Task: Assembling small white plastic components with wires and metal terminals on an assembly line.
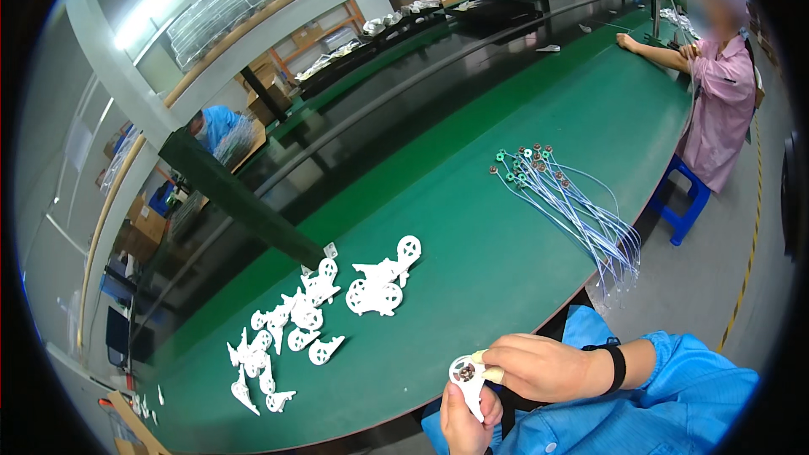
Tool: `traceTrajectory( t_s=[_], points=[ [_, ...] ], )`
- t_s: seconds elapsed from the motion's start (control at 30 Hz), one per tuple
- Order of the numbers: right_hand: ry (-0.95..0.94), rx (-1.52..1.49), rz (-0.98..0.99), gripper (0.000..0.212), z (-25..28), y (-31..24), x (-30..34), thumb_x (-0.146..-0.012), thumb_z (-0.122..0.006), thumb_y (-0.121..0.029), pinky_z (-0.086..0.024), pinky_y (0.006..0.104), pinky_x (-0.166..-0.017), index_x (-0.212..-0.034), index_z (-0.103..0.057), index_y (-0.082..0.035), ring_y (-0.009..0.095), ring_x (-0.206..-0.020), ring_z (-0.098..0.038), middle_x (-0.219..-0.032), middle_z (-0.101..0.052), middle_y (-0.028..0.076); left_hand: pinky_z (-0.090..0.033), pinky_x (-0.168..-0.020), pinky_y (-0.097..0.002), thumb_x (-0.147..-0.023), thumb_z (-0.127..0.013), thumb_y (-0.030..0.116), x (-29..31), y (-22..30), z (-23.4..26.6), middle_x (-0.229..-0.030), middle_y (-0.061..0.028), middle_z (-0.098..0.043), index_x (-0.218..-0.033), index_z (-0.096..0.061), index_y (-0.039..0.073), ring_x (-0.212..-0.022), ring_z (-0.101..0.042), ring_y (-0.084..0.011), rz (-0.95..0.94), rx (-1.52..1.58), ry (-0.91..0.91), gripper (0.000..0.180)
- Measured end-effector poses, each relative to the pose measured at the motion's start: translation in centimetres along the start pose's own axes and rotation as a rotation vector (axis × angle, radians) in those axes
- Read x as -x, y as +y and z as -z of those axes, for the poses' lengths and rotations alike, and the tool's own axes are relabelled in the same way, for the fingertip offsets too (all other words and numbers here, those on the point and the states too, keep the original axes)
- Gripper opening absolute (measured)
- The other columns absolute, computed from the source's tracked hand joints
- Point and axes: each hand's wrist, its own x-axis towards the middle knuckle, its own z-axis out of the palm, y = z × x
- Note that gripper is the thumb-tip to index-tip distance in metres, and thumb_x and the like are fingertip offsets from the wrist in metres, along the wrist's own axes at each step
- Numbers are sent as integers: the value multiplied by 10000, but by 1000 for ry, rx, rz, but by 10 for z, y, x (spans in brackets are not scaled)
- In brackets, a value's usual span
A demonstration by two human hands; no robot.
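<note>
My left hand [465, 423] grips a white plastic part [474, 391] by its narrow pointed end, just past the bench's near edge. A small dark metallic round piece [465, 373] sits inside the part's ring-shaped end. From the right, my right hand [539, 366] has its fingers closed at the ring's rim, with pale yellowish covers on the fingertips. What lies between those fingertips is hidden. Similar white plastic parts [375, 297] lie in loose heaps on the green bench [455, 194], left of my hands.
A bundle of blue-white wires [581, 223] with small round ends lies on the bench, its tails hanging over the near edge. A dark post [244, 202] rises behind the white parts. At the far right a person in pink [720, 109] is by a blue stool [681, 202].
</note>
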Motion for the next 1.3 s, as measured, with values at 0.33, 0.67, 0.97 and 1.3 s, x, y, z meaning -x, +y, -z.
traceTrajectory(
  t_s=[0.33,0.67,0.97,1.3],
  points=[
    [-72,44,50,355,-7,3,-10,-811,-610,-67,-486,368,-793,-1151,-531,-6,295,-913,-567,-987,-531,133,-299,-390,-227,-1033,-253,391,-2,-6,11,-550,-15,-421,-991,-461,52,-404,-363,-111,-54,-46,-23,399],
    [-283,-271,-100,349,-10,46,-74,-752,-681,-170,-488,360,-803,-1050,-578,-22,276,-931,-600,-967,-588,154,-488,-460,-253,-1022,-295,420,7,35,25,-799,-159,-595,-1375,-261,108,-539,-583,-195,-66,-204,-60,472],
    [440,-310,-276,469,99,92,-100,-861,-675,-187,-478,259,-662,-1220,-444,9,95,-782,-554,-1086,-521,80,-404,-529,-203,-975,-492,164,-69,101,140,-767,-26,-566,-1167,-525,-6,-609,-512,-70,-722,-936,302,259],
    [536,-408,-570,222,148,101,34,-869,-628,-114,-480,259,-645,-1026,-584,36,105,-739,-587,-830,-617,45,-469,-822,-466,-949,-468,304,-85,141,112,-1045,-303,-610,-1162,-566,17,-990,-580,-454,-454,-1684,474,371]
  ],
)
